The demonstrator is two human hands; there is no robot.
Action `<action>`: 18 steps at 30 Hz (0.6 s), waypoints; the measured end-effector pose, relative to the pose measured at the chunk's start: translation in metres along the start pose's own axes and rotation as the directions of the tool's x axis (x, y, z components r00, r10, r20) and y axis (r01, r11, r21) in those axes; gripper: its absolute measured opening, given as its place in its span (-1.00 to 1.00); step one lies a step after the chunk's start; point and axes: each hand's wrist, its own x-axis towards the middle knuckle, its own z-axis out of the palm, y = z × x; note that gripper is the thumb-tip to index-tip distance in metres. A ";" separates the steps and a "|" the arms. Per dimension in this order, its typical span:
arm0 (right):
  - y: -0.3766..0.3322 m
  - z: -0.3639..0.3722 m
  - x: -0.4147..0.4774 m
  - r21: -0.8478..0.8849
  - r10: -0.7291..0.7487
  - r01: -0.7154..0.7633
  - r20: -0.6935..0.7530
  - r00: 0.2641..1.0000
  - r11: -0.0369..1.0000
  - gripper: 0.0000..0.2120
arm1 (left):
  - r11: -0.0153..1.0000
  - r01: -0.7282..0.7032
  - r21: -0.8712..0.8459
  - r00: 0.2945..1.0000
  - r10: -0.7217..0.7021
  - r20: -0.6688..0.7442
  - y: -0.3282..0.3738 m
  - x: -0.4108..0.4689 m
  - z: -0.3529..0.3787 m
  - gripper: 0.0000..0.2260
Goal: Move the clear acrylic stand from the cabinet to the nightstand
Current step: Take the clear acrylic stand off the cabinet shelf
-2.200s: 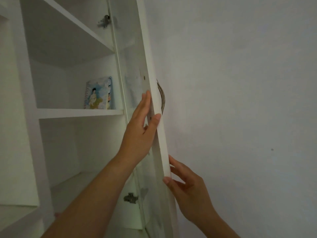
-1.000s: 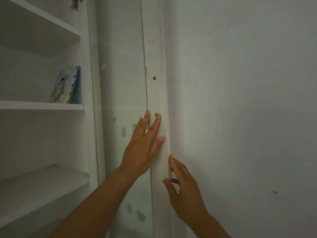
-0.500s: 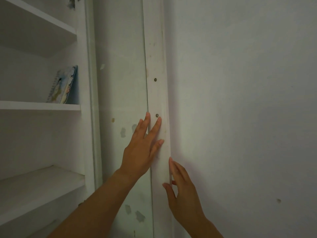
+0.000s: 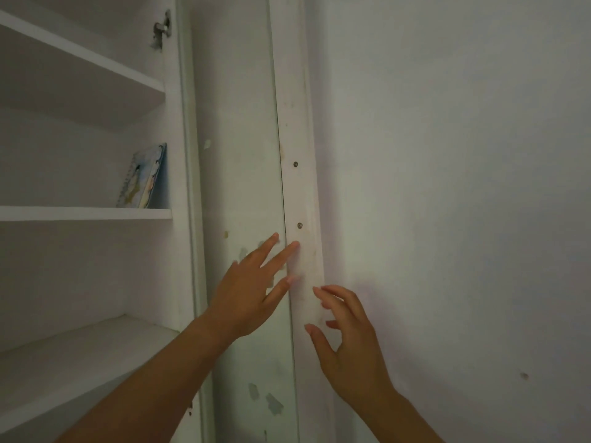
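The white cabinet (image 4: 179, 187) stands open on the left, its door (image 4: 240, 155) swung fully back against the wall. A picture card in what may be the clear acrylic stand (image 4: 144, 177) leans at the right end of the middle shelf (image 4: 83, 213). My left hand (image 4: 252, 289) hovers at the door's inner face, fingers spread, fingertips near the door's edge strip. My right hand (image 4: 348, 340) is just right of that edge, fingers loosely curled and apart, holding nothing. The nightstand is out of view.
A bare white wall (image 4: 447, 187) fills the right half. A lower shelf (image 4: 73, 356) and an upper shelf (image 4: 80, 55) hold nothing visible. A metal hinge (image 4: 161, 30) sits at the top of the cabinet frame. Two screws mark the door's edge strip (image 4: 299, 193).
The door went from half open to flat against the wall. Both hands have since lifted slightly off the door, the right one curling its fingers away from the edge.
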 end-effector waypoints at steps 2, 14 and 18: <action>-0.011 0.002 0.005 0.071 -0.010 0.009 0.008 1.000 0.997 -0.62 | 0.999 0.033 0.013 0.999 -0.033 0.025 -0.005 -0.009 -0.010 -0.48; -0.059 0.079 0.036 0.167 -0.134 0.101 0.204 0.970 0.981 -0.65 | 0.984 0.105 0.142 0.993 -0.112 0.046 -0.066 -0.058 -0.099 -0.39; -0.086 0.117 0.054 0.231 -0.164 0.112 0.217 0.962 0.967 -0.64 | 0.956 0.128 0.264 0.989 -0.142 0.033 -0.100 -0.071 -0.137 -0.43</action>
